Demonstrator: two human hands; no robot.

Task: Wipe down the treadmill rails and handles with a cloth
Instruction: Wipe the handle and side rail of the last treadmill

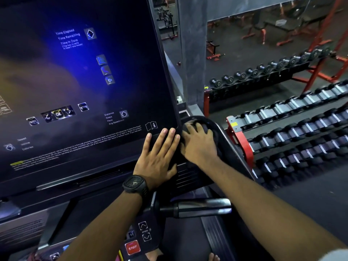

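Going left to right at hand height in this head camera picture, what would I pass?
Treadmill console screen → left hand, flat on the console's corner → right hand on the curved black handle → red dumbbell rack.

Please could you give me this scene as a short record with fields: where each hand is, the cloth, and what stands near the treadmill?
left hand: flat on the lower right corner of the console, fingers straight, wristwatch on the wrist
right hand: fingers spread, pressing on the curved handle
cloth: something dark under the right hand, hard to tell from the black handle
stop button: red, below the hands
dumbbell racks: right of the treadmill
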